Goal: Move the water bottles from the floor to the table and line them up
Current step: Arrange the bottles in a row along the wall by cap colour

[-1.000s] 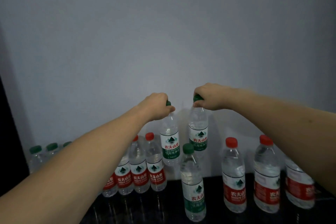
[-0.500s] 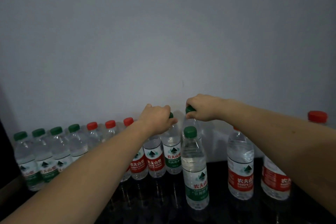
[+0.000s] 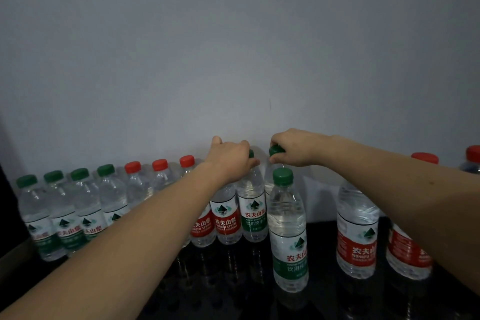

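Lowered onto the table (image 3: 322,301), both green-capped bottles (image 3: 253,212) hang under gripping hands (image 3: 231,157).

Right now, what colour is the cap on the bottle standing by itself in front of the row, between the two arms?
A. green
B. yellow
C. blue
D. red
A. The lone bottle standing nearer the camera than the row along the wall has a green cap, and its label has a green band too.
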